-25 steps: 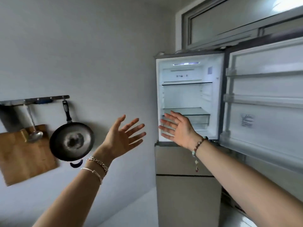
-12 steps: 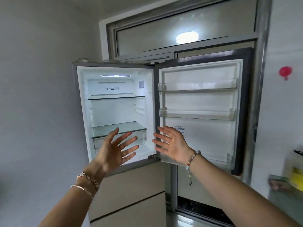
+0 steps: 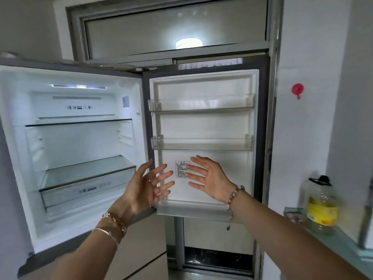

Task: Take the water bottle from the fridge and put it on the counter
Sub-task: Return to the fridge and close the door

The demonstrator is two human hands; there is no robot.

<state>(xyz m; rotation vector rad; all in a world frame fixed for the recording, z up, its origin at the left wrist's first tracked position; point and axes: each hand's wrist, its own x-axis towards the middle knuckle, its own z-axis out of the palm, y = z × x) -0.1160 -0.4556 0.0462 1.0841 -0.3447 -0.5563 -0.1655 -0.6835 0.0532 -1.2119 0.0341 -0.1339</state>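
Observation:
The upper fridge compartment (image 3: 80,142) stands open and lit, its glass shelves and drawer (image 3: 84,190) bare. The open door (image 3: 203,126) hangs to the right, and nothing sits in its clear racks. No bottle shows inside the fridge. My left hand (image 3: 145,188) and my right hand (image 3: 210,178) are raised in front of the door's lower half, palms facing each other, fingers spread, holding nothing. A clear bottle (image 3: 321,207) with a black cap and yellow label stands on the glass-edged counter (image 3: 343,245) at the right.
Below the open compartment are the fridge's shut lower drawers (image 3: 141,251). A red suction hook (image 3: 297,90) sticks to the white wall on the right. Behind the door is a grey metal frame with a frosted panel (image 3: 177,27).
The view has swung right, so the fridge sits further left and the pan and board are gone. The counter with the bottle has come into view. Both hands stay raised and open.

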